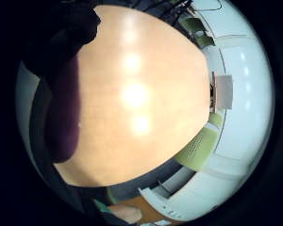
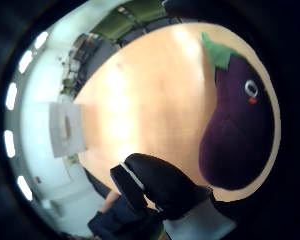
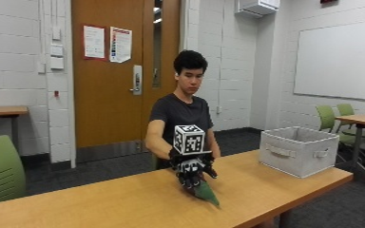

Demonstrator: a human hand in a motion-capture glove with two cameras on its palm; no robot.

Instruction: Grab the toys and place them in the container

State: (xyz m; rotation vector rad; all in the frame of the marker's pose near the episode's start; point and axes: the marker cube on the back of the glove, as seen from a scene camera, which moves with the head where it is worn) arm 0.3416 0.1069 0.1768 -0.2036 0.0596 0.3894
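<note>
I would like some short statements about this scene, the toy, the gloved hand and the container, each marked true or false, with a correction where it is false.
1. The gloved right hand holds the eggplant toy over the table. True.
2. The eggplant toy already lies inside the container. False: it is in the hand, apart from the container, which stands further along the table.
3. The toy is purple with a green top and a face on it. True, as the thumb side palm view shows.
4. The container is a red plastic bucket. False: it is a light grey fabric bin with handles.
5. The container stands on the floor. False: it stands on the table, near its end.
</note>
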